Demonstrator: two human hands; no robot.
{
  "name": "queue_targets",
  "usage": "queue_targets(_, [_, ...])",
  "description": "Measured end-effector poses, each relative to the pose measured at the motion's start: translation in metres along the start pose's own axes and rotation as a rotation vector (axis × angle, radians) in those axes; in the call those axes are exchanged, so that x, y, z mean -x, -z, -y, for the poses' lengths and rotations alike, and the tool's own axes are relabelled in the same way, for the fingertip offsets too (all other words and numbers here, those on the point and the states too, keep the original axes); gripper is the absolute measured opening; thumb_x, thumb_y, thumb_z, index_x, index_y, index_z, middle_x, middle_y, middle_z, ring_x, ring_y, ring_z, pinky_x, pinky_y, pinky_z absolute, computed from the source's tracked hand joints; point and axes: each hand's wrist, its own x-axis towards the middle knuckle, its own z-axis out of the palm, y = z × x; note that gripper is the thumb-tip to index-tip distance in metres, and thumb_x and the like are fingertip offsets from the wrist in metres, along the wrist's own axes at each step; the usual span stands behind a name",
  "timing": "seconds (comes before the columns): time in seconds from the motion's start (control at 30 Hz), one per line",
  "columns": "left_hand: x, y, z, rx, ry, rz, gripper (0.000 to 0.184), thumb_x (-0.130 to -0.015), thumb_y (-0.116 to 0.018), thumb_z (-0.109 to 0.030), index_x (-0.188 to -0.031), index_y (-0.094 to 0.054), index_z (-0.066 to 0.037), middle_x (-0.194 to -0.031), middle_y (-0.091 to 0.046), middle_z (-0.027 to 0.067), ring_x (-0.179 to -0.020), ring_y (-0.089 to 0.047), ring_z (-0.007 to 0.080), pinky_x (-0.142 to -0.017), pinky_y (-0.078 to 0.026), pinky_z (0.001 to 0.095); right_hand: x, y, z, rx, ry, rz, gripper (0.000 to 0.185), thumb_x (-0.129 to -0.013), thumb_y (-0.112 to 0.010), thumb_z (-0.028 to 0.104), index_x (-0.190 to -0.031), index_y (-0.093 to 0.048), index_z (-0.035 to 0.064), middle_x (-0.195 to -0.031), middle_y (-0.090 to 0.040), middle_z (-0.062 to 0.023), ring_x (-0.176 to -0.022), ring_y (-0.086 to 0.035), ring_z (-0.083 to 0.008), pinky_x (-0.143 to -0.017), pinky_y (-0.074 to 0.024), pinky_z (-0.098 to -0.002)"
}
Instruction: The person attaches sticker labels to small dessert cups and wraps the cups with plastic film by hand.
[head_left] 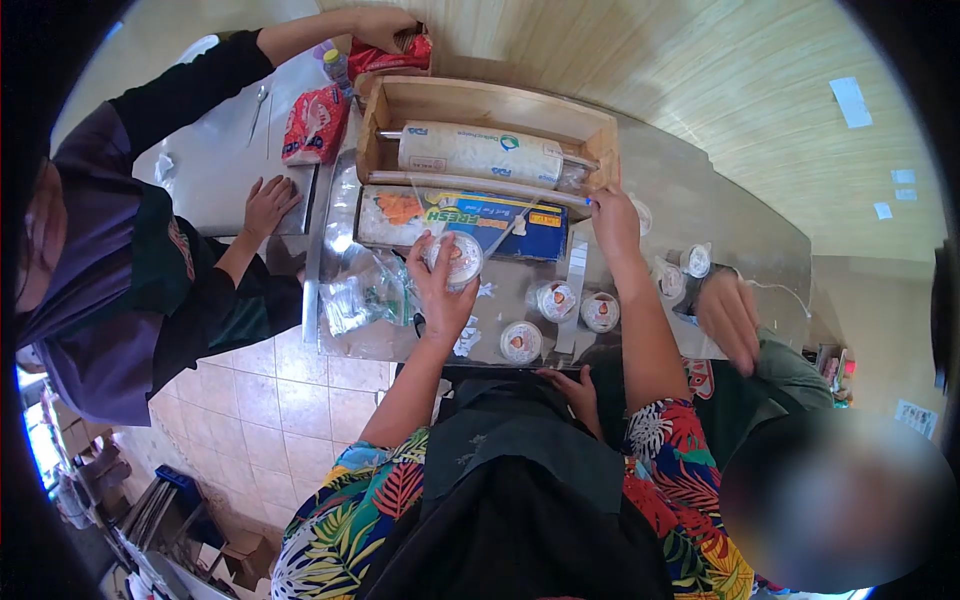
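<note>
My left hand (445, 296) grips a round clear tub (462, 262) with a printed label, held over the front of a blue and yellow FRESH box (535, 228). My right hand (614, 222) is at the right end of a pale bar (480, 188) along the front of a wooden box (490, 92). Its fingers are closed there; what they pinch is too small to make out. Inside the wooden box lies a wrapped roll (480, 152) on a rod. Similar labelled tubs (556, 300) stand near my right forearm, others (521, 342) by the front edge.
Left, a co-worker's hand rests on the metal counter (225, 130) beside a red packet (316, 124); their other hand touches another red packet (392, 54). Plastic bags (365, 298) lie left of my left hand. Right, another co-worker's hand (728, 318) is near more tubs (696, 261).
</note>
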Motion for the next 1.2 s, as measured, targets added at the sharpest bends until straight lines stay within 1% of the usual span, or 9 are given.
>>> queue_targets(0.3, [0.001, 0.001, 0.004, 0.03, -0.007, 0.028, 0.072, -0.058, -0.071, 0.002, -0.126, -0.051, -0.011, -0.127, -0.03, 0.0206, -0.123, -0.034, 0.0406, -0.101, -0.032, 0.0439, -0.038, -0.032, 0.082, -0.199, 0.188, 0.14, 0.008, -0.073, -0.061, 0.009, -0.073, -0.064, 0.0016, -0.084, -0.059, -0.0149, -0.081, -0.059, -0.034, -0.073, -0.0478, -0.043])
queue_targets(0.57, [0.006, 0.009, 0.009, 0.01, 0.022, 0.019, 0.075, -0.054, -0.073, 0.002, -0.126, -0.052, -0.01, -0.126, -0.033, 0.0191, -0.122, -0.036, 0.0372, -0.101, -0.031, 0.0431, -0.076, -0.106, 0.211, -0.338, 0.477, 0.06, 0.005, -0.071, -0.06, 0.006, -0.072, -0.062, 0.0022, -0.081, -0.056, -0.0161, -0.084, -0.058, -0.0348, -0.075, -0.0485, -0.0442])
queue_targets(0.73, [0.016, 0.034, 0.003, 0.011, -0.032, 0.061, 0.075, -0.053, -0.072, 0.002, -0.124, -0.053, -0.009, -0.124, -0.035, 0.0184, -0.119, -0.039, 0.0366, -0.1, -0.033, 0.0431, -0.07, -0.071, 0.234, -0.543, 0.535, -0.08, 0.016, -0.071, -0.064, 0.012, -0.084, -0.065, 0.0027, -0.085, -0.058, -0.0145, -0.083, -0.057, -0.0337, -0.077, -0.048, -0.0424])
queue_targets(0.8, [0.013, 0.048, -0.003, 0.026, -0.012, 0.069, 0.071, -0.055, -0.071, 0.002, -0.123, -0.053, -0.009, -0.123, -0.036, 0.0176, -0.12, -0.038, 0.0366, -0.099, -0.034, 0.043, -0.046, -0.027, 0.218, -0.623, 0.595, -0.038, 0.021, -0.077, -0.064, 0.015, -0.094, -0.066, 0.0029, -0.097, -0.062, -0.0121, -0.091, -0.058, -0.0307, -0.085, -0.0462, -0.0376])
queue_targets(0.87, [0.005, 0.063, -0.01, 0.039, -0.008, 0.084, 0.072, -0.056, -0.07, 0.001, -0.124, -0.05, -0.008, -0.124, -0.035, 0.0176, -0.121, -0.037, 0.0368, -0.1, -0.033, 0.043, -0.01, 0.008, 0.206, -1.022, 0.405, 0.396, 0.027, -0.091, -0.053, 0.021, -0.107, -0.063, 0.0024, -0.113, -0.062, -0.0111, -0.111, -0.054, -0.0241, -0.095, -0.0409, -0.0345])
queue_targets(0.93, [-0.005, 0.075, -0.02, 0.06, -0.027, 0.119, 0.073, -0.057, -0.07, 0.001, -0.126, -0.047, -0.007, -0.124, -0.034, 0.0175, -0.121, -0.037, 0.0369, -0.1, -0.033, 0.043, 0.021, 0.004, 0.194, -1.212, 0.274, 0.569, 0.038, -0.096, -0.042, 0.03, -0.116, -0.057, 0.0014, -0.12, -0.058, -0.0113, -0.12, -0.047, -0.0197, -0.101, -0.0355, -0.0331])
queue_targets(0.97, [-0.011, 0.078, -0.026, 0.113, -0.055, 0.112, 0.074, -0.059, -0.069, -0.002, -0.127, -0.043, -0.006, -0.125, -0.035, 0.0192, -0.122, -0.034, 0.0374, -0.101, -0.03, 0.0437, 0.033, -0.002, 0.195, -1.215, 0.28, 0.546, 0.038, -0.096, -0.042, 0.03, -0.116, -0.057, 0.0014, -0.12, -0.058, -0.0113, -0.12, -0.047, -0.0197, -0.101, -0.0355, -0.0331])
queue_targets(1.07, [-0.023, 0.078, -0.036, 0.208, -0.104, 0.073, 0.075, -0.061, -0.068, -0.005, -0.129, -0.035, -0.005, -0.128, -0.035, 0.0216, -0.125, -0.031, 0.0378, -0.103, -0.026, 0.0441, 0.059, -0.008, 0.209, -1.97, -0.077, 0.504, 0.054, -0.098, -0.03, 0.041, -0.125, -0.047, -0.0028, -0.129, -0.05, -0.0146, -0.118, -0.049, -0.023, -0.103, -0.0353, -0.0345])
queue_targets(1.2, [-0.032, 0.085, -0.036, 0.364, -0.101, 0.143, 0.088, -0.063, -0.072, -0.002, -0.134, -0.019, -0.006, -0.139, -0.025, 0.0218, -0.127, -0.031, 0.0323, -0.105, -0.025, 0.0418, 0.064, -0.003, 0.219, -2.238, -0.326, 0.548, 0.052, -0.098, -0.032, 0.039, -0.124, -0.047, -0.0029, -0.127, -0.052, -0.0138, -0.117, -0.05, -0.0227, -0.102, -0.0368, -0.0355])
